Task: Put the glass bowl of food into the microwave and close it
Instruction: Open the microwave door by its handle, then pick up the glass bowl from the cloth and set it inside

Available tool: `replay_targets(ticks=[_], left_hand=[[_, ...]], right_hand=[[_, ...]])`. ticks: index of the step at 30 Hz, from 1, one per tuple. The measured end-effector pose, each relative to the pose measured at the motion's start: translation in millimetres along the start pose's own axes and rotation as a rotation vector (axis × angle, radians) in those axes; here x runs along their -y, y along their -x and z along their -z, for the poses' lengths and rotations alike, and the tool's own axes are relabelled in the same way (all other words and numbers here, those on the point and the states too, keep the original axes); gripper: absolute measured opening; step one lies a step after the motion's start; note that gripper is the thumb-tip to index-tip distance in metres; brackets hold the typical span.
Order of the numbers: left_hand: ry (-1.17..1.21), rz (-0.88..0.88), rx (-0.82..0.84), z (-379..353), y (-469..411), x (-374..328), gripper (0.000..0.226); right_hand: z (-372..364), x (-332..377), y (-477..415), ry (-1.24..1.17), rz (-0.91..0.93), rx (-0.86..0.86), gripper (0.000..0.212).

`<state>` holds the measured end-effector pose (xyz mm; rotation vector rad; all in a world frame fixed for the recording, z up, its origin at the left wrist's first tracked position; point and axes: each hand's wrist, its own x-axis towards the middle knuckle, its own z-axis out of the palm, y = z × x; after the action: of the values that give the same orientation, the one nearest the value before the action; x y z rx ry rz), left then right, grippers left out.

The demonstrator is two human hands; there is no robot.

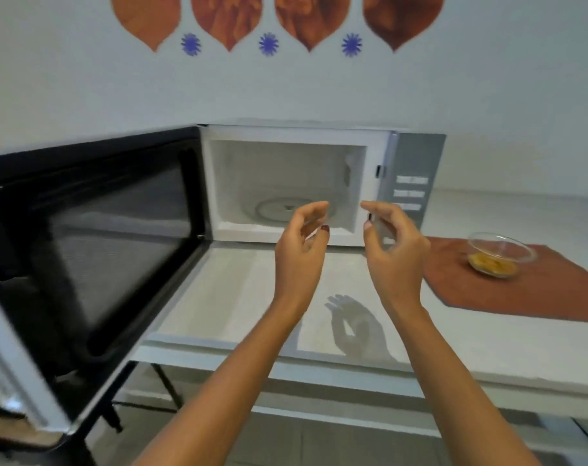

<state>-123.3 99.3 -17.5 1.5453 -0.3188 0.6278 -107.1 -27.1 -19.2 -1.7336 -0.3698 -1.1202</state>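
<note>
Glass bowl [500, 254]: set on orange mat [534, 290], well right of right hand [395, 245]. Left hand [302, 245] and right hand: loosely curled, nothing held, raised before open microwave [292, 186].

We see a clear glossy glass bowl [501, 252] on a matt rust-red mat [528, 290], looks like cloth. Microwave [319, 136] cavity is smooth white enamel-like finish with a clear glass turntable [279, 208]; control panel [412, 183] brushed silver. Door [94, 237] is black, glossy window. Countertop [238, 297] smooth, pale, stone-like
</note>
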Motion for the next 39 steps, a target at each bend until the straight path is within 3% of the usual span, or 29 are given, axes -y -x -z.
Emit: replay_targets(ticks=[10,15,19,26,31,39], left_hand=[[0.097,0.258,0.379,-137,-20,66,0.035],[0.044,0.264,0.502,-201,-36,82,0.041],[-0.006,0.280,0.628,-250,-47,93,0.049],[-0.018,0.299,0.835,-296,-58,121,0.073],[-0.021,0.281,0.841,-307,-61,132,0.073],[0.038,0.298,0.745,-311,-58,138,0.064]], right_hand=[[119,-103,-31,0.244,-0.250,-0.175,0.032],[165,-153,-47,0.413,-0.392,-0.189,0.045],[191,-192,-58,0.547,-0.503,-0.089,0.057],[210,-239,-70,0.415,-0.627,0.193,0.082],[212,-255,-71,0.257,-0.645,0.245,0.081],[208,-259,-66,0.211,-0.625,0.133,0.072]])
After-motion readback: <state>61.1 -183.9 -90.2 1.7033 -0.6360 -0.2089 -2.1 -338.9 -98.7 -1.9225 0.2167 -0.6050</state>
